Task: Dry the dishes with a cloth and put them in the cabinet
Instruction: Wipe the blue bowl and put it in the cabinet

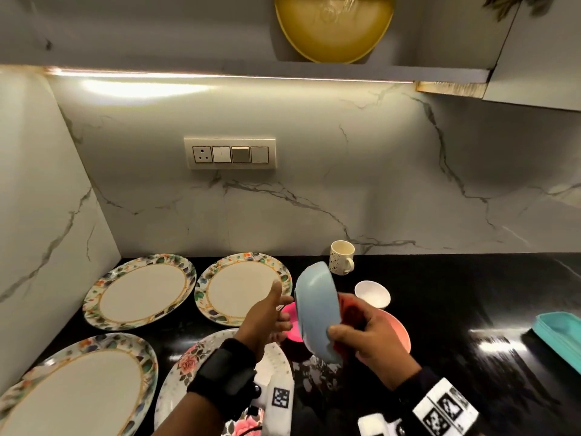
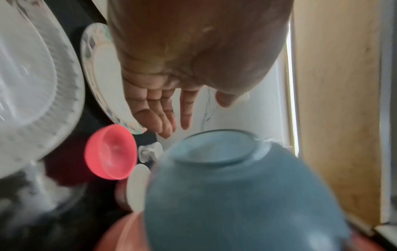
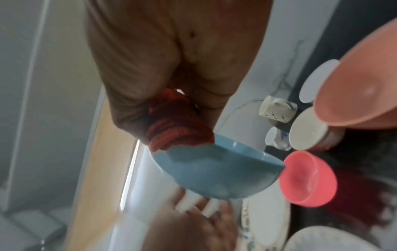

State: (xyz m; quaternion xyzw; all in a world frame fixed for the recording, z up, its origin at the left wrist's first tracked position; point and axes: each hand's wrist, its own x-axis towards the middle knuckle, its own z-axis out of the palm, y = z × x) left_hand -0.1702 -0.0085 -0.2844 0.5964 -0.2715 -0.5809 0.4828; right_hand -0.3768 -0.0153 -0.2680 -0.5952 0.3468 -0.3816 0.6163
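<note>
A light blue bowl (image 1: 317, 313) stands on edge in the air over the black counter (image 1: 456, 309). My right hand (image 1: 364, 335) grips its rim through a red cloth (image 1: 352, 311); the thumb lies on the bowl's outside. From the right wrist view the cloth (image 3: 178, 124) bunches over the bowl (image 3: 214, 169) rim. My left hand (image 1: 270, 316) hovers just left of the bowl, fingers straight, holding nothing; its fingers (image 2: 159, 115) show spread above the bowl (image 2: 236, 195). A yellow plate (image 1: 333, 26) stands in the cabinet overhead.
Floral-rimmed plates (image 1: 141, 294) (image 1: 242, 287) (image 1: 75, 391) cover the left counter, a rose-patterned one (image 1: 195, 366) under my left wrist. A pink cup (image 1: 292, 322), salmon bowl (image 1: 399, 332), white bowl (image 1: 372, 294) and mug (image 1: 341, 258) sit near the hands. A teal tray (image 1: 559, 338) lies far right.
</note>
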